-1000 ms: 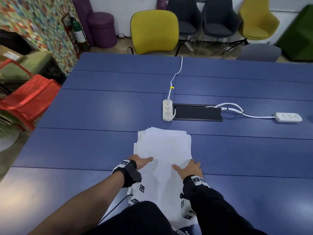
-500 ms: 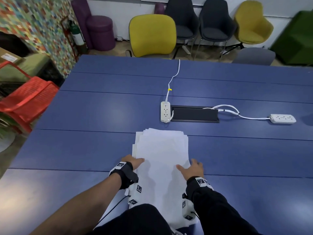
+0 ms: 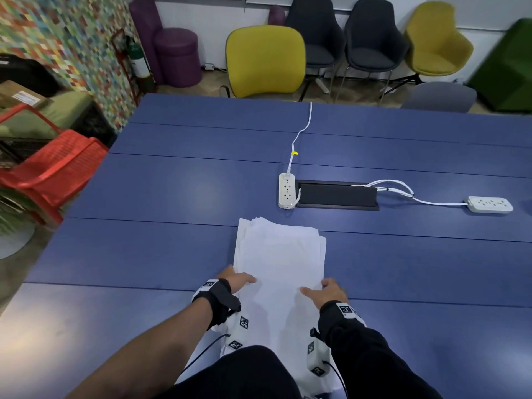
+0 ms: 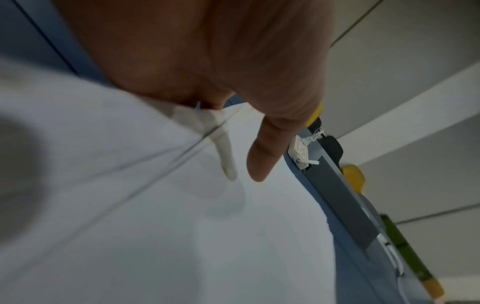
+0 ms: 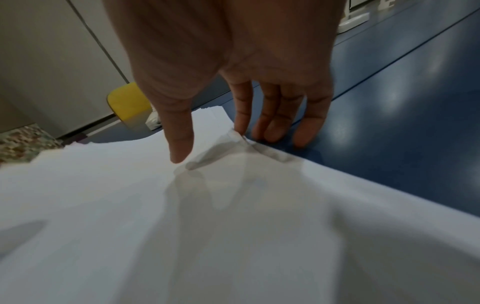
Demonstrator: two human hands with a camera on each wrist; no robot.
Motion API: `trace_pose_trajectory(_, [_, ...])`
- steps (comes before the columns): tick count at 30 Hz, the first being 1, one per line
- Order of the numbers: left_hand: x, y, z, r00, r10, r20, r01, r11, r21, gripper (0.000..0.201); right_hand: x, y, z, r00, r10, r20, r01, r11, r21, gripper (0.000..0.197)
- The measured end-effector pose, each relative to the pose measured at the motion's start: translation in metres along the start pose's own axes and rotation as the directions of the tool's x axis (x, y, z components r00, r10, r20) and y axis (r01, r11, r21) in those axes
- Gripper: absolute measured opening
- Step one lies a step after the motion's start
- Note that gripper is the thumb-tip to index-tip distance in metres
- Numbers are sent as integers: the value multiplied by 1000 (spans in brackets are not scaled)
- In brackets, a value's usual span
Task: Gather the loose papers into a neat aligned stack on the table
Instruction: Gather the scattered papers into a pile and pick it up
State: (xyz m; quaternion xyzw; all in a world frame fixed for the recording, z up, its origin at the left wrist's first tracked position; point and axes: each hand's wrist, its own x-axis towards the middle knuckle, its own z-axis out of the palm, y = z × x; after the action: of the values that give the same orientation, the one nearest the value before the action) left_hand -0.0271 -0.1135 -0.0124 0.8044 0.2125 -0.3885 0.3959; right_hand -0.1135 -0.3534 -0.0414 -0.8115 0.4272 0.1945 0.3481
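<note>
A stack of white papers [image 3: 279,260] lies on the blue table [image 3: 161,197] in front of me, its far edges still slightly fanned. My left hand [image 3: 236,279] is at the stack's left edge. In the left wrist view its thumb [image 4: 262,160] lies over the papers [image 4: 182,226], and a finger shows faintly through a sheet from beneath. My right hand [image 3: 325,292] is at the right edge. There the thumb [image 5: 180,142] touches the top sheet [image 5: 130,195], and straight fingers [image 5: 285,123] rest on the table against the stack's side.
A white power strip [image 3: 287,190] and a black cable hatch [image 3: 336,195] lie just beyond the papers. A second power strip [image 3: 490,204] is at the right. Chairs, one yellow [image 3: 264,60], line the far edge, and a red basket [image 3: 51,168] stands off the table's left side.
Both hands slid outward from the top of the papers to the side edges. The stack looks narrower and more even than one second ago.
</note>
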Motion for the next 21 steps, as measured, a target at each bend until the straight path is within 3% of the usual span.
trace_pose_trajectory(5, [1,0,0,998,-58,29,64,957,-285,78,5,4,2,999,-34,22,32,997,76,61])
trace_pose_trajectory(8, [4,0,-2,997,-58,58,71,964,-255,67,9,10,5,999,-38,0,38,993,110,53])
trace_pose_trajectory(10, [5,2,2,999,-29,30,34,985,-171,72,10,11,7,999,-40,-22,43,991,130,49])
trace_pose_trajectory(15, [-2,6,17,980,191,-63,-193,981,-18,48,12,14,6,998,-57,14,54,984,170,48])
trace_pose_trajectory(18, [-19,18,5,929,370,-16,-370,926,-79,40,12,13,-10,999,-47,4,44,954,295,55])
trace_pose_trajectory(21, [-37,36,-21,867,498,20,-486,854,-186,38,-5,-9,-40,985,-165,45,99,764,637,46])
